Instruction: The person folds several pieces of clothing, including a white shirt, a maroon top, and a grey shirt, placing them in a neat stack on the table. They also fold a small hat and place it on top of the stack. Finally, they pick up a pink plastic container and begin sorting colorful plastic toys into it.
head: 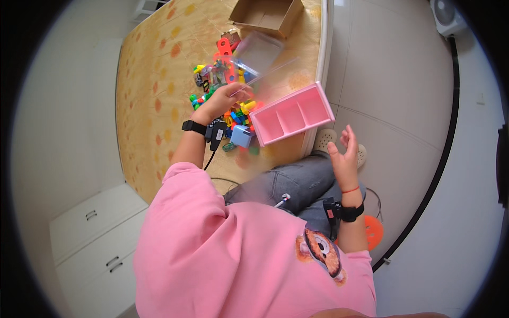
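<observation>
My left hand (pixel 224 101) grips a thin clear plastic lid (pixel 270 73) by its near edge, above a pile of small colorful toys. Its fingertips are partly hidden by glare and overlap. Just to its right, a pink three-compartment box (pixel 292 117) lies tilted near the mattress edge, its compartments bare. Beyond the lid is a clear plastic container (pixel 258 49), blurred. My right hand (pixel 346 157) is held in the air right of the pink box, fingers apart and holding nothing. A light blue toy block (pixel 241 136) sits below my left hand.
Toys (pixel 216 75) spread over the flowered mattress (pixel 159 103). An open cardboard box (pixel 266 16) stands at its far end. Beige clogs (pixel 326 139) are on the tiled floor, and an orange stool (pixel 373 232) is by my right elbow. A cable hangs from my left wrist.
</observation>
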